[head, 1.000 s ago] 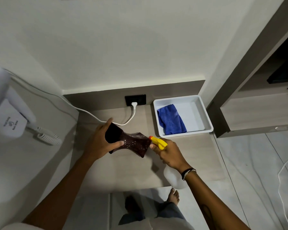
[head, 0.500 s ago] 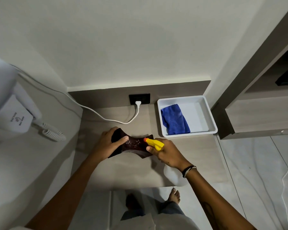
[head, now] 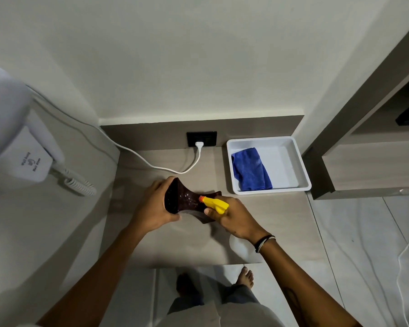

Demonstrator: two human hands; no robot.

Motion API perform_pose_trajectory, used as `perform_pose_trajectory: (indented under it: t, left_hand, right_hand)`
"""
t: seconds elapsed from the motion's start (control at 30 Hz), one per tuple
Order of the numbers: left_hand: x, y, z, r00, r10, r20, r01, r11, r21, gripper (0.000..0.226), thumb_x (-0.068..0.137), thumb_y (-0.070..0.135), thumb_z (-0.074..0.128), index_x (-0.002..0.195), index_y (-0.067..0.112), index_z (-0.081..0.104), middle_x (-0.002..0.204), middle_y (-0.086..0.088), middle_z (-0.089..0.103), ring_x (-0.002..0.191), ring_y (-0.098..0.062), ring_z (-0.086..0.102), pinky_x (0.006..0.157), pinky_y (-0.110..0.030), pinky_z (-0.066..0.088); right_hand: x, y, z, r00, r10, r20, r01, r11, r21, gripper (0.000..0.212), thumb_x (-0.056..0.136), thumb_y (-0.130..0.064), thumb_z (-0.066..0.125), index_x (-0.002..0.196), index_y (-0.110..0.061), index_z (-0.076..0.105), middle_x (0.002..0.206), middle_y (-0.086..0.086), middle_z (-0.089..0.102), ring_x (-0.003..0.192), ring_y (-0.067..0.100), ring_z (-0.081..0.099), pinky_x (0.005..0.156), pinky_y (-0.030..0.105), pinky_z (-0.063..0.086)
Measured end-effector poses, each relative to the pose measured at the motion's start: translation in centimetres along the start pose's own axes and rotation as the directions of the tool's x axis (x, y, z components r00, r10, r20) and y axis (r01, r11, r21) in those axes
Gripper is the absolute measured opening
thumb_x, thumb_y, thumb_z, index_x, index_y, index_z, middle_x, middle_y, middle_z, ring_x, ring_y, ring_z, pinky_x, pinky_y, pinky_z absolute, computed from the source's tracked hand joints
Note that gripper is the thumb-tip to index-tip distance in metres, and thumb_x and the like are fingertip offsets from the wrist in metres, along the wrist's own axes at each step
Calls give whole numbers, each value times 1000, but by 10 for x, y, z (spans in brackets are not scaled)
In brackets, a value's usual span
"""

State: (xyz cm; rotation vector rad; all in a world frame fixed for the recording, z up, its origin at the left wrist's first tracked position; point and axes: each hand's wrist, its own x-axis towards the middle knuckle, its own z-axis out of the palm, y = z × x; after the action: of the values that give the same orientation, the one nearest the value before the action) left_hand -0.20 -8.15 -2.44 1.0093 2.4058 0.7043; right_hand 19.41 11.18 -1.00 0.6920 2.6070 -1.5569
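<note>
My left hand (head: 154,210) grips the wide end of a dark maroon flared vase (head: 187,202), held on its side above the grey counter (head: 180,246). Small droplets speckle its waist. My right hand (head: 234,219) holds a spray bottle by its yellow trigger head (head: 215,204), whose orange nozzle sits right at the vase. The bottle's pale body (head: 242,246) hangs below my wrist, mostly hidden.
A white tray (head: 302,166) at the back right of the counter holds a folded blue cloth (head: 250,169). A white cable (head: 151,164) runs to a black wall socket (head: 201,138). A white wall-mounted hair dryer (head: 14,142) hangs at left. A shelf unit (head: 376,161) stands at right.
My left hand has turned the vase so its wide mouth now faces up and left. The spray bottle's nozzle has stayed close against the vase. The view shifted slightly.
</note>
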Motion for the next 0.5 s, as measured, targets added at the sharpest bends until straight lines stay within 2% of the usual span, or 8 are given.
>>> perform_pose_trajectory:
  t: [0.1, 0.23, 0.3, 0.4, 0.5]
  left_hand:
    - [0, 2, -1, 1000, 12, -18, -11, 1000, 22, 121, 50, 32, 101, 156, 31, 43, 142, -5, 56, 130, -30, 55, 107, -50, 53]
    - [-1, 3, -5, 999, 38, -18, -37, 998, 50, 120, 47, 40, 99, 154, 30, 45, 139, -5, 56, 127, -31, 57, 104, -51, 55]
    - [-1, 4, -7, 999, 33, -20, -32, 998, 56, 120, 45, 49, 97, 152, 31, 46, 137, -3, 55, 126, -28, 56, 103, -48, 55]
    - [1, 8, -9, 999, 1, -33, 2, 997, 82, 117, 42, 74, 90, 144, 33, 50, 133, 2, 56, 119, -21, 56, 98, -41, 54]
    - [5, 7, -13, 990, -129, -57, 129, 992, -9, 106, 44, 85, 88, 130, 31, 60, 123, 6, 63, 107, -16, 64, 90, -38, 57]
  right_hand:
    - [0, 3, 1, 998, 60, 17, -58, 994, -89, 40, 103, -45, 68, 133, -20, 74, 118, 8, 79, 107, 29, 74, 96, 50, 59]
    - [-4, 15, 1, 987, 153, -49, -158, 979, -129, 37, 102, -50, 68, 122, -19, 74, 111, 10, 80, 101, 33, 74, 89, 45, 61]
    - [-6, 23, 0, 977, 198, -81, -210, 962, -175, 35, 101, -51, 68, 113, -19, 73, 107, 11, 80, 97, 35, 73, 83, 42, 58]
    - [-9, 31, -5, 978, 188, -92, -200, 968, -149, 28, 100, -49, 70, 96, -21, 66, 99, 11, 78, 89, 33, 72, 77, 42, 55]
    - [-12, 33, -9, 981, 154, -120, -165, 982, -92, 27, 101, -45, 71, 100, -17, 70, 95, 5, 78, 84, 28, 70, 75, 43, 56]
